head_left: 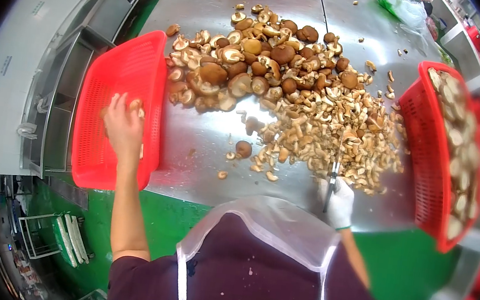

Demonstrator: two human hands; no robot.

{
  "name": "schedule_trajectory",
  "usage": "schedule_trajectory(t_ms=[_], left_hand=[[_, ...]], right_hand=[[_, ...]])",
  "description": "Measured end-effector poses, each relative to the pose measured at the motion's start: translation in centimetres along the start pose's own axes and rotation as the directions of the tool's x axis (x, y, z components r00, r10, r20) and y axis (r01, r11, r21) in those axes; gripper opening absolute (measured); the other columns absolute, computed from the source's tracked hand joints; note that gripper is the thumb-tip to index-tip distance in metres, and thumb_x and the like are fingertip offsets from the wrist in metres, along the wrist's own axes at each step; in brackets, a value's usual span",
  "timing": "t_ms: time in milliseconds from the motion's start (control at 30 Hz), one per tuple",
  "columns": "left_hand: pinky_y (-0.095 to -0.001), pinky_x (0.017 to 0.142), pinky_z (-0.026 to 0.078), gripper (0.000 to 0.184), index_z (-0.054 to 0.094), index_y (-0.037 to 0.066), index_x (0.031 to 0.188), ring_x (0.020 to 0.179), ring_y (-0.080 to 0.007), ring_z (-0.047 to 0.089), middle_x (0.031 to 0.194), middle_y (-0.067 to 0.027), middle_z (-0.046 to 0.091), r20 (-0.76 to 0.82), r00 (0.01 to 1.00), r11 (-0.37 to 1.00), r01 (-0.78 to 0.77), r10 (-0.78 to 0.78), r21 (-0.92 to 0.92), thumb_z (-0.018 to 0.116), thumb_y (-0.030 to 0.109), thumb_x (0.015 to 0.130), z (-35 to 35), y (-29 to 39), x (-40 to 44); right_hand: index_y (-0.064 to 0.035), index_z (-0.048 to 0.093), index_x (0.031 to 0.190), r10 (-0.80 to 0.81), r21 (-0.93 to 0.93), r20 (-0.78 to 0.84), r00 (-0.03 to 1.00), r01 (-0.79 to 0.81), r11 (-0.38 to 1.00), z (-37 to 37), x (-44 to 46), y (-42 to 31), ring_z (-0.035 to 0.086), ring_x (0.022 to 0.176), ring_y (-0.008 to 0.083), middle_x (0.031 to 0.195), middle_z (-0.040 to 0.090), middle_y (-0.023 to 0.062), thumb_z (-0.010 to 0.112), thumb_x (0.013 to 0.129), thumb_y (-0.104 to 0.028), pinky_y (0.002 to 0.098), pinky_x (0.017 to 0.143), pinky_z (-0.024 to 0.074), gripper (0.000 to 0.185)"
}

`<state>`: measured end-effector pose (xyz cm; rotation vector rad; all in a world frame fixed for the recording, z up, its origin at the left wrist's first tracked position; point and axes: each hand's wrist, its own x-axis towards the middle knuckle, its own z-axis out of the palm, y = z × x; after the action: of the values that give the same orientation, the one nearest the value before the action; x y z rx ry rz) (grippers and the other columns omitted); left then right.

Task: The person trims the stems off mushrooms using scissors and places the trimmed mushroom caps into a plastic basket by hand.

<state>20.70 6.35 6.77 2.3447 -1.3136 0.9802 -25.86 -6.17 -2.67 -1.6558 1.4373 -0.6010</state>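
My clear apron (pixel 266 209) meets the near edge of the metal tabletop (pixel 190 171). My right hand (pixel 340 206), in a white glove, is closed around a knife (pixel 334 171), its blade pointing away from me into the stem pile (pixel 306 140). My bare left hand (pixel 122 126) is inside the left red basket (pixel 94 160), fingers somewhat spread, with mushroom pieces (pixel 136 105) right beside them; I cannot tell whether I grip any. At my right, the right red basket (pixel 422 132) stands tilted, full of pale mushroom pieces. Beyond the stems lie whole shiitake mushrooms (pixel 213 74), heaped together, and farthest off, a plastic bag (pixel 408 14).
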Motion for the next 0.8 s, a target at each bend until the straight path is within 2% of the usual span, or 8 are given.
schedule_trajectory(t_ms=[67, 133, 267, 467, 500, 600, 700, 800], left_hand=[[-0.0419, 0.091, 0.048, 0.035, 0.059, -0.001, 0.120, 0.102, -0.0342, 0.061, 0.115, -0.0192, 0.063, 0.048, 0.998, 0.930, -0.023, 0.044, -0.366, 0.059, 0.007, 0.086, 0.6, 3.5, 0.6], [-0.0425, 0.094, 0.046, 0.033, 0.061, 0.002, 0.118, 0.106, -0.0331, 0.060, 0.116, -0.0173, 0.063, 0.416, 0.908, 0.699, 0.326, -0.045, -0.637, 0.061, 0.008, 0.085, 0.9, 9.3, 1.4], [-0.0442, 0.084, 0.053, 0.031, 0.060, 0.004, 0.114, 0.103, -0.0338, 0.061, 0.117, -0.0172, 0.061, 0.268, 0.936, 0.849, -0.055, 0.226, -0.525, 0.061, 0.011, 0.084, 9.3, 16.3, 2.4], [-0.0523, 0.075, 0.051, 0.017, 0.060, 0.002, 0.097, 0.092, -0.0408, 0.062, 0.109, -0.0214, 0.058, 0.504, 0.832, 0.870, 0.056, 0.232, -0.491, 0.056, 0.014, 0.086, 15.8, 18.6, 3.1], [-0.0438, 0.066, 0.054, 0.017, 0.061, 0.000, 0.098, 0.087, -0.0335, 0.065, 0.106, -0.0195, 0.061, 0.521, 0.814, 0.886, 0.018, 0.256, -0.463, 0.057, 0.013, 0.087, 16.8, 18.2, 2.3], [-0.0347, 0.062, 0.057, 0.020, 0.058, 0.000, 0.108, 0.082, -0.0230, 0.067, 0.102, -0.0128, 0.064, 0.909, 0.396, 0.304, 0.856, 0.130, -0.417, 0.058, 0.010, 0.090, 15.5, 17.4, 0.6], [-0.0262, 0.060, 0.057, 0.027, 0.051, -0.004, 0.112, 0.076, -0.0155, 0.067, 0.103, -0.0150, 0.064, 0.894, 0.396, -0.082, 0.918, 0.209, -0.388, 0.059, 0.011, 0.091, 8.8, 18.2, -1.6], [-0.0270, 0.066, 0.058, 0.029, 0.041, -0.002, 0.111, 0.089, -0.0181, 0.065, 0.102, -0.0135, 0.062, 0.862, 0.440, -0.225, 0.893, 0.251, -0.390, 0.059, 0.010, 0.092, 5.1, 18.8, -3.4]], right_hand=[[-0.0023, 0.054, 0.071, 0.021, 0.039, 0.020, 1.000, -0.021, 0.999, 0.3, 0.3, 0.6, 0.043, 0.052, 0.0244, 0.060, 0.050, 0.0146, 0.072, 0.084, -0.030, 0.0376, 0.054, 0.0400, 0.035], [-0.0025, 0.055, 0.072, 0.019, 0.033, 0.041, 0.999, -0.021, 0.999, 0.6, 0.6, -0.4, 0.045, 0.052, 0.0248, 0.060, 0.051, 0.0145, 0.071, 0.084, -0.029, 0.0376, 0.054, 0.0406, 0.034], [-0.0026, 0.056, 0.073, -0.119, -0.048, 0.056, 0.991, 0.121, 0.991, 0.5, 0.4, -4.4, 0.049, 0.053, 0.0266, 0.061, 0.052, 0.0146, 0.071, 0.083, -0.028, 0.0377, 0.055, 0.0422, 0.031], [-0.0077, 0.061, 0.080, -0.262, -0.261, 0.075, 0.962, 0.272, 0.926, -0.8, -0.9, -5.4, 0.059, 0.060, 0.0311, 0.066, 0.058, 0.0133, 0.072, 0.080, -0.032, 0.0391, 0.057, 0.0470, 0.027], [-0.0080, 0.061, 0.081, -0.277, -0.268, 0.073, 0.958, 0.287, 0.920, -0.8, -1.2, -4.9, 0.059, 0.061, 0.0312, 0.067, 0.058, 0.0129, 0.072, 0.080, -0.032, 0.0394, 0.058, 0.0473, 0.026], [-0.0086, 0.060, 0.080, -0.285, -0.317, 0.118, 0.951, 0.308, 0.897, -0.5, -1.5, -4.5, 0.061, 0.065, 0.0331, 0.071, 0.060, 0.0122, 0.073, 0.078, -0.034, 0.0420, 0.059, 0.0488, 0.028], [-0.0088, 0.057, 0.075, -0.229, -0.364, 0.207, 0.951, 0.292, 0.885, 0.4, -1.0, -6.6, 0.061, 0.067, 0.0351, 0.070, 0.061, 0.0133, 0.072, 0.074, -0.036, 0.0448, 0.060, 0.0493, 0.031], [-0.0105, 0.065, 0.084, -0.097, -0.442, 0.314, 0.944, 0.236, 0.865, 1.0, 0.0, -9.3, 0.065, 0.074, 0.0352, 0.076, 0.065, 0.0140, 0.064, 0.078, -0.038, 0.0420, 0.068, 0.0519, 0.028]])
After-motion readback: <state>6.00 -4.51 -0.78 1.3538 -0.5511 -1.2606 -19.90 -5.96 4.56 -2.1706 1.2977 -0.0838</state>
